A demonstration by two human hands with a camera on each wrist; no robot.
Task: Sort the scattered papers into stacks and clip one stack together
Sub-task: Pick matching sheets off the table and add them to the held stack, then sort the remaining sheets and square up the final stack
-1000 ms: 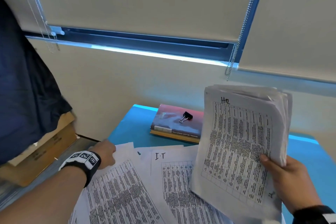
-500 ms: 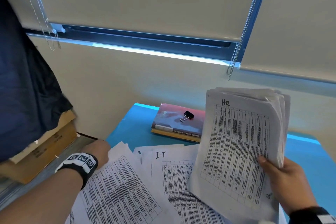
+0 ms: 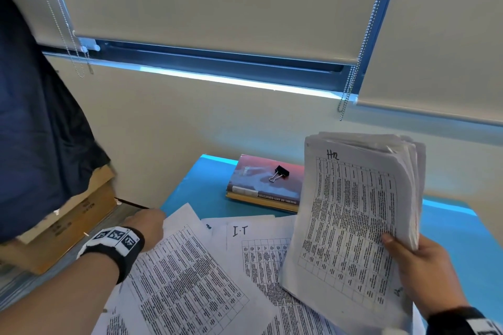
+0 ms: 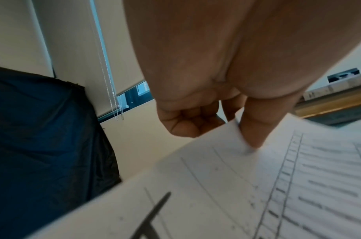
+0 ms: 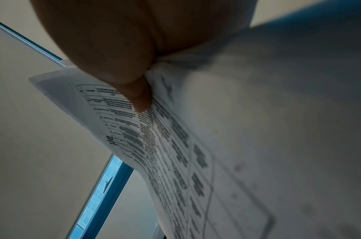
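Note:
My right hand (image 3: 419, 272) grips a thick stack of printed sheets (image 3: 351, 220), tilted up above the table; its top sheet is marked "HR" and my thumb (image 5: 138, 98) presses on that stack (image 5: 175, 153). My left hand (image 3: 148, 227) pinches the far corner of a loose printed sheet (image 3: 185, 280) at the table's left edge; in the left wrist view the thumb lies on top of this sheet (image 4: 257, 186) with the fingers (image 4: 188, 119) curled under it. Another sheet marked "I.T" (image 3: 258, 250) lies between them. A black binder clip (image 3: 279, 173) rests on a book (image 3: 266, 185).
The blue table (image 3: 449, 239) stands against a cream wall under a window with roller blinds and bead chains (image 3: 353, 81). A cardboard box (image 3: 68, 220) sits on the floor at the left, beside dark blue cloth (image 3: 35, 130).
The left hand has drawn the loose sheet's corner leftward and lifted it slightly. The right hand and its stack have hardly moved.

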